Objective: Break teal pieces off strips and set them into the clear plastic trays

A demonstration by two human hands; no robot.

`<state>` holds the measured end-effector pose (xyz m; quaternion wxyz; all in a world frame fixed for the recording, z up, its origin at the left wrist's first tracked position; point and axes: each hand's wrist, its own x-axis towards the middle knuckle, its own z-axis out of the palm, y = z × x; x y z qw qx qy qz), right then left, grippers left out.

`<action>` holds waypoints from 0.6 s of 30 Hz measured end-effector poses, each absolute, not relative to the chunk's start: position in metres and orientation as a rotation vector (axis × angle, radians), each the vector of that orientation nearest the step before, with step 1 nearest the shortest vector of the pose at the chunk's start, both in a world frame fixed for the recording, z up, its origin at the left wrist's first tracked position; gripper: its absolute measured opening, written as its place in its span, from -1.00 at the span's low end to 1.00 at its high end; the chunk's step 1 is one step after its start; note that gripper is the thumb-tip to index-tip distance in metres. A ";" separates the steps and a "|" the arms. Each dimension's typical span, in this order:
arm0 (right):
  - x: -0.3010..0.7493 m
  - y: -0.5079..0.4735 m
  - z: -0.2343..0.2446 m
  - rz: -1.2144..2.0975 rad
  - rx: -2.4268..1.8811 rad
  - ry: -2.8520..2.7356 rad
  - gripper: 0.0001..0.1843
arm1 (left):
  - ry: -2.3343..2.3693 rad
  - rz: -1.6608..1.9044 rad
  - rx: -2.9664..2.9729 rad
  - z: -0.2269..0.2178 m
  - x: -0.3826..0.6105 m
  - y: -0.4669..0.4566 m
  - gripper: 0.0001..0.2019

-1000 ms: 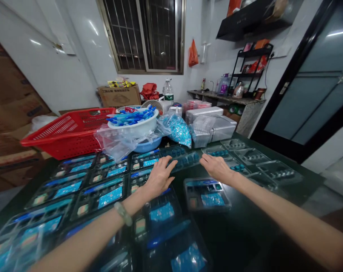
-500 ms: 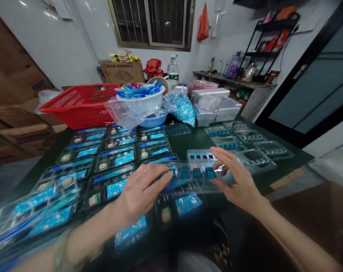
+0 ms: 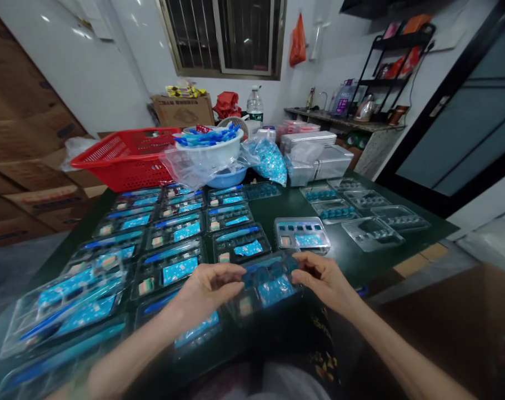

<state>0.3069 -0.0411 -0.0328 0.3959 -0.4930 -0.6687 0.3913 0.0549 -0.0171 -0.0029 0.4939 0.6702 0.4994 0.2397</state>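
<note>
Before me is a clear plastic tray [image 3: 246, 306] holding a striped eraser-like block and a blue patterned packet [image 3: 276, 290]. Over its upper part lies a clear plastic insert with a row of teal pieces [image 3: 261, 274]. My left hand [image 3: 213, 289] pinches the insert's left end between thumb and fingers. At its right end, my right hand [image 3: 323, 280] grips with thumb and bent fingers. Whether the insert sits fully down in the tray I cannot tell. Just beyond stands a whitish-edged tray [image 3: 302, 250] with dark blue squares and a packet.
Several filled trays with pens and packets [image 3: 180, 272] cover the table's left. Clear plastic inserts [image 3: 373, 233] lie at the right. Behind are a red basket [image 3: 127, 158], a white basin of blue pens [image 3: 208, 150], a bag of blue packets [image 3: 271, 161] and metallic boxes [image 3: 333, 161].
Both hands have brought the insert down and toward me, from above the table onto the near tray. The whitish-edged tray behind is now uncovered.
</note>
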 end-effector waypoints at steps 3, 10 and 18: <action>0.304 -0.037 -0.033 1.154 -1.250 -1.597 -0.80 | 1.186 0.600 1.539 -0.005 0.058 -0.012 -0.65; 0.305 -0.022 -0.064 1.408 -1.453 -1.427 -0.76 | 1.313 0.547 1.765 -0.030 0.060 -0.003 -0.56; 0.305 -0.016 -0.067 1.159 -1.616 -1.612 -0.76 | 1.353 0.421 2.257 -0.036 0.057 0.008 -0.69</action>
